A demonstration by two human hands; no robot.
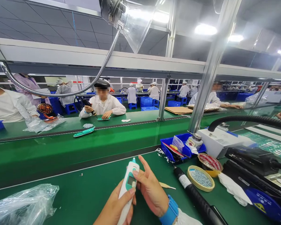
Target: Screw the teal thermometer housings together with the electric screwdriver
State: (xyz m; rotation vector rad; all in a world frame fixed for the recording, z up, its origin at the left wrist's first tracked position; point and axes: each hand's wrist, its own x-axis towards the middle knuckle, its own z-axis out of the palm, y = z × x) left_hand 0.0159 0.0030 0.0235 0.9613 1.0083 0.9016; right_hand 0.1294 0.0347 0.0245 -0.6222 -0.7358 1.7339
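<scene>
A white and teal digital thermometer [129, 182] with a small grey screen and a narrow teal tip is held upright and slightly tilted above the green bench. My left hand [118, 201] is wrapped around its lower body, with the thumb on the front below the screen. On the upper right side, my right hand [152, 189] grips it with the thumb pressed on its front, while the index finger points up past the tip. A blue wrist strap [170, 211] circles my right wrist. The fingers behind the thermometer are partly hidden.
To the right lie a black electric screwdriver [189, 190], a round dish of small screws [200, 178] and blue bins [170, 153]. A clear plastic bag [25, 203] lies at the left. Across the green belt [121, 137], a co-worker [103, 104] handles a teal part.
</scene>
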